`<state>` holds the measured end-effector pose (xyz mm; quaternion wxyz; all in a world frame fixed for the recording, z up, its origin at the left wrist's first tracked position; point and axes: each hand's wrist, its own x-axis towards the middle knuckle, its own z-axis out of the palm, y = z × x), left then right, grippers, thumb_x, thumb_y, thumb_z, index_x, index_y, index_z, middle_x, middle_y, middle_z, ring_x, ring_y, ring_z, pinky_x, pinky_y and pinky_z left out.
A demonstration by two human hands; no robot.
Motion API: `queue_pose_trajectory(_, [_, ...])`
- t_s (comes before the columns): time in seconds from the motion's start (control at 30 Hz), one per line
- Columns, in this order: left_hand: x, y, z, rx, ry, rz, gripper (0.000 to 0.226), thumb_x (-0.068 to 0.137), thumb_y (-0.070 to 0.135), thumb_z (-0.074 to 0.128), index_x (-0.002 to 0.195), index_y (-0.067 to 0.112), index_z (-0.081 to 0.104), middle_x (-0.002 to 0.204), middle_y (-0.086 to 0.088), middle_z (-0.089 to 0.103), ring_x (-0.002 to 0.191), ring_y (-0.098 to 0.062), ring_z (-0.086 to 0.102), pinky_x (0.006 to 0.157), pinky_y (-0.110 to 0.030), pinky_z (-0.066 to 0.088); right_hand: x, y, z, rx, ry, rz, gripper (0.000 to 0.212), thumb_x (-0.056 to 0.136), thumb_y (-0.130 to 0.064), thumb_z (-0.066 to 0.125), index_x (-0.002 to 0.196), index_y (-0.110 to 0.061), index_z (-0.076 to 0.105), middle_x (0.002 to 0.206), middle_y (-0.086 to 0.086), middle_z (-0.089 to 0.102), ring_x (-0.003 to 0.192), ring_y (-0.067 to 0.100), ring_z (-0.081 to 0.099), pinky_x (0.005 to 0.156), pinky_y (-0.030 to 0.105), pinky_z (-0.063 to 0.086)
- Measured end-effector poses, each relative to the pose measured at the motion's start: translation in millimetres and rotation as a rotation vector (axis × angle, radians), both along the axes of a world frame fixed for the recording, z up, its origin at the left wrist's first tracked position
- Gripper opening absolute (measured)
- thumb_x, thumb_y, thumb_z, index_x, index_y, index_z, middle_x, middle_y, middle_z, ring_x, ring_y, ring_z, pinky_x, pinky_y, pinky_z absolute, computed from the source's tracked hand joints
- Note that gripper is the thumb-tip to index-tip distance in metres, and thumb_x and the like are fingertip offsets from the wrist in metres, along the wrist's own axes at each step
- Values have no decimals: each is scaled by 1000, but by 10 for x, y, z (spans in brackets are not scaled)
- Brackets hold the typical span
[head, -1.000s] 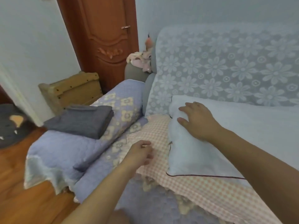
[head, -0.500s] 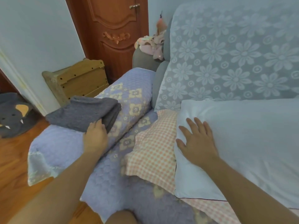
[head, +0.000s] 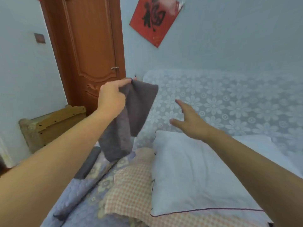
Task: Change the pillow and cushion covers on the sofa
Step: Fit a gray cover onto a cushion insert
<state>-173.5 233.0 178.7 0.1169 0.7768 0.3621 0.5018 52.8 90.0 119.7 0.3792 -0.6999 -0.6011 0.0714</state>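
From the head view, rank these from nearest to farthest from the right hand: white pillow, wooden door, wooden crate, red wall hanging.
Measured from the right hand:
1. White pillow, directly below the hand on the sofa.
2. Red wall hanging, up on the wall behind the sofa.
3. Wooden door, to the left, beyond the raised grey cloth.
4. Wooden crate, far left on the floor by the door.

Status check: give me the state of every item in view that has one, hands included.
Left hand: pinches the grey cover, raised.
Grey cover: lifted, hanging, lower end near the sofa arm.
Right hand: fingers spread, holds nothing, above the pillow.
White pillow: lying flat on the checked cloth.
Checked cloth: spread under the pillow.
Door: closed.
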Motion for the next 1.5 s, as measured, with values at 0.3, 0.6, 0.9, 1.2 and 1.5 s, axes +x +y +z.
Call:
queue_pose_trajectory(0.3, [1036, -1192, 1280, -326, -19, -889, 79, 82, -31, 32, 127, 23, 69, 128, 8, 66, 112, -6, 67, 86, -20, 56, 773, -1455, 1645, 208, -34, -442, 95, 80, -61, 73, 154, -26, 26, 144, 4, 53, 128, 26, 52, 105, 41, 45])
queue_pose_trajectory(0.6, [1872, -1377, -205, 134, 560, -196, 56, 100, 21, 53, 154, 27, 40, 153, -13, 42, 137, -40, 37, 108, -51, 38, 1505, -1976, 203, 31, 141, -739, 37, 103, -34, 49, 116, 0, 58, 110, 20, 63, 102, 37, 60, 75, 34, 39])
queue_pose_trajectory(0.9, [1368, -1639, -2619, 50, 1260, -420, 120, 79, 87, 47, 146, 39, -40, 154, -3, -49, 144, -34, -40, 122, -59, -12, 1990, -2484, -1665, -311, 363, -854, 44, 101, -25, 53, 140, -5, 44, 136, 18, 54, 120, 36, 53, 95, 41, 46])
queue_pose_trajectory(1.2, [2113, -1101, -2273, 112, 1717, -499, 156, 61, 79, 75, 136, 31, -53, 152, -14, -49, 149, -42, -27, 124, -56, -5, 2637, -1692, -1497, -62, 301, -1007, 32, 105, -27, 41, 128, -5, 48, 108, 6, 51, 94, 25, 50, 78, 35, 40])
queue_pose_trajectory(1.5, [1806, -1273, -1898, -297, 1435, -802, 61, 97, 67, 1, 156, 54, 8, 168, -18, 0, 152, -46, 7, 122, -55, 16, 2366, -2028, -1288, -632, 490, -1056, 49, 105, -31, 43, 143, -1, 37, 139, 26, 48, 123, 42, 50, 98, 43, 42])
